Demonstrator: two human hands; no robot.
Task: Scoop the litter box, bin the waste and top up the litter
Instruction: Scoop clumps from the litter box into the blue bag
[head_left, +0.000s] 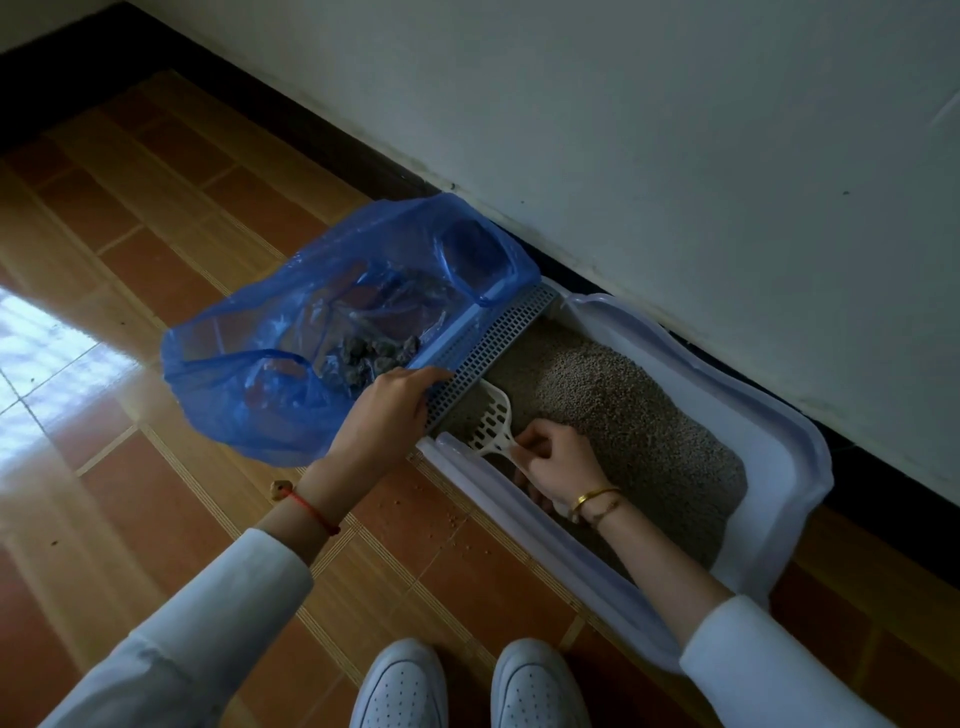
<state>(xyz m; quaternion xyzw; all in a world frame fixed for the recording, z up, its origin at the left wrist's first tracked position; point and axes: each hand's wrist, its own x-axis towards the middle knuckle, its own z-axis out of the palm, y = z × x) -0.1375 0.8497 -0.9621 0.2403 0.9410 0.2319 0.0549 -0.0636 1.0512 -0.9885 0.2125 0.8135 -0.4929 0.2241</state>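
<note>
Against the wall, at about 2 o'clock from the person's shoes, the white litter box lies on the tiled floor, its pellet litter spread fairly evenly. The right hand is closed around the handle of a white slotted litter scoop, whose blade sits low in the box corner nearest the bag; whether it carries anything cannot be read. The left hand rests with fingers extended on the grey perforated step at the box's 9 o'clock end, apparently pressing the edge of the blue plastic bag there; whether it pinches the film cannot be told. The bag lies open at 10 o'clock from the box, and dark clumps of waste lie inside it near its mouth. Judgement: scooping is well advanced and some waste is already bagged; remaining work appears to be a final pass, closing and binning the bag, and topping up. No litter supply or bin is in view. A few stray pellets lie on the floor at 6 o'clock from the step. The near wall of the box hides the litter beneath it, and the right forearm covers part of the bed.
</note>
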